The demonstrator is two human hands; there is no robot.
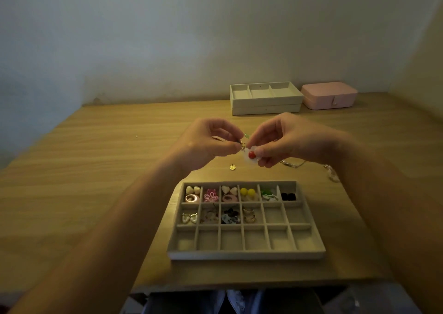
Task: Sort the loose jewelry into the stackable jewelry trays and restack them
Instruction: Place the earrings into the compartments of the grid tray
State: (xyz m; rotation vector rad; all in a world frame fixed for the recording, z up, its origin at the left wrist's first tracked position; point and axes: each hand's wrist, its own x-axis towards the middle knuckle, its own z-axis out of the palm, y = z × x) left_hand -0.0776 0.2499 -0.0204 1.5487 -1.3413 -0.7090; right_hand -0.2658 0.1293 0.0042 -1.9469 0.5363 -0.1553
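While poised beyond the divided tray [247, 255], my right hand [282, 141] pinches a red-beaded earring [251, 155]; my left hand [211, 143] pinches its gold fitting [242, 146].

Compartment tray [247, 255] at front of table [96, 170], 2 stacked trays [266, 107] behind, case [328, 98] just right of them.

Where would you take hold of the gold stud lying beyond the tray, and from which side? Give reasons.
Pinch the stud by its post, from above. Its disc seems to lie flat on the table, offering little edge, while the thin post stands up free.
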